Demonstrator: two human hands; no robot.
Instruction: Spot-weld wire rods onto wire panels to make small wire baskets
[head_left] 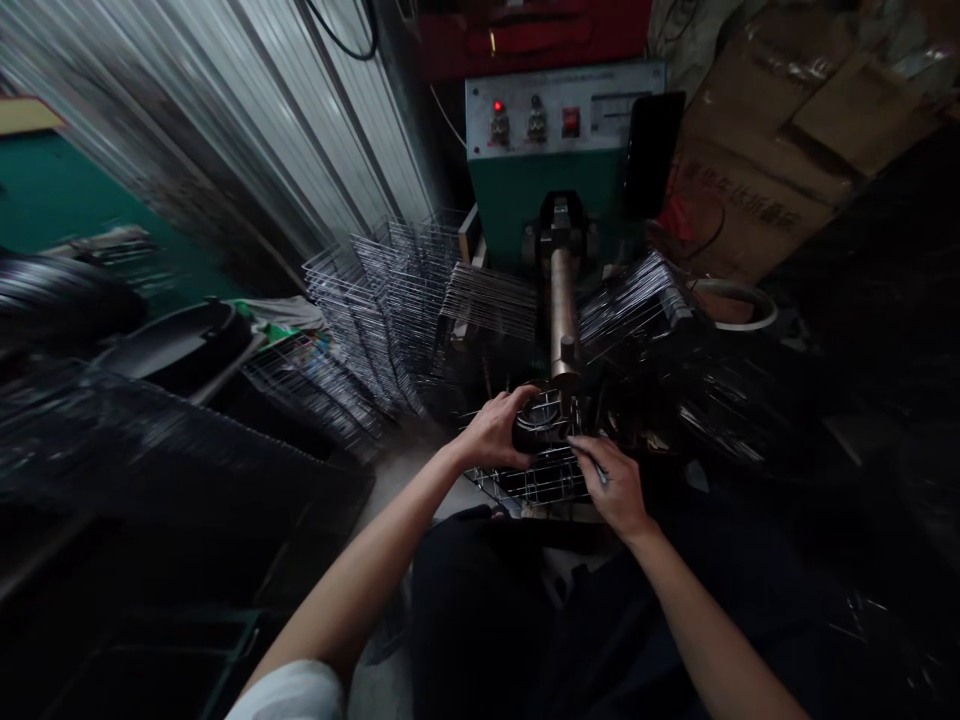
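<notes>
In the head view, a wire grid panel lies under the machine's cylindrical metal arm. On top of it shows a round wire ring, just below the arm's tip. My left hand curls around the left side of that ring, thumb and fingers gripping it. My right hand is closed in a pinch just right of the arm's tip, with a thin metal wire piece between its fingers. The fingertips of the right hand are close to the grid, and the exact contact is too dark to tell.
The green machine stands ahead, its control panel showing a red light. Stacked wire racks stand to the left, and bundled wires lie to the right. Cardboard boxes fill the back right. A black pan-like container sits at left.
</notes>
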